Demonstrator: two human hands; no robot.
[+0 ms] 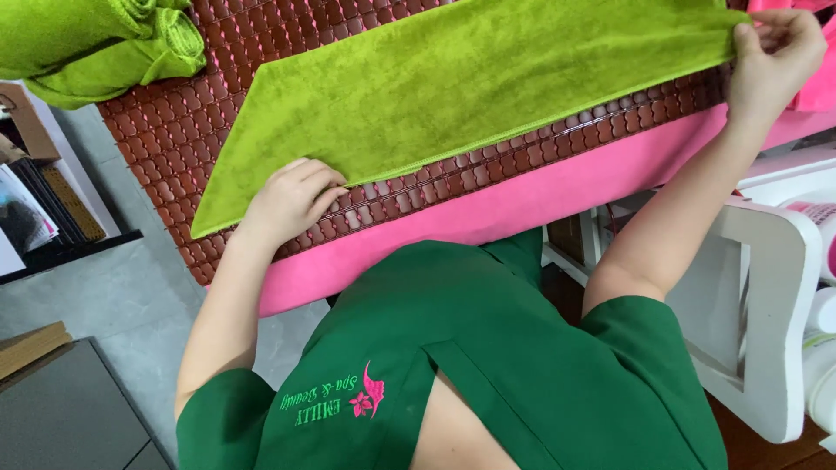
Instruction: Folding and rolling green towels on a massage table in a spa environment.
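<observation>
Green towel (470,83) lies stretched across the upper middle of the frame, on a brown beaded mat (174,130) that covers a pink padded surface (488,213). It runs from a pointed corner at lower left, near the left hand, up to the upper right, where the right hand has it. It looks folded lengthwise, with a stitched hem along the lower edge.

Handling, as a judgement: soft plush cloth, light, limp, no stiffness; it will sag and fold wherever unsupported. Not fragile. Pile should grip skin well, not slippery, and the bumpy mat probably drags on it a bit. Best hold is at hems and corners, pinched; pressing flat on the edge also pins it.

Left hand (292,196), centre left of frame: fingers curled loosely, tips pressing down on the towel's lower hem against the mat. Not a closed grasp as far as visible, more a pin; whether any cloth is tucked under the fingers cannot be told.

Right hand (775,52), upper right corner: fingers bent, thumb and fingertips pinching the towel's far end, cloth drawn fairly taut between the two hands.

Around: rolled green towels (96,43) at upper left, touching the mat's edge. White furniture (766,287) at right. Grey cabinet (70,409) at lower left. The person's green uniform top (488,365) fills the bottom.
</observation>
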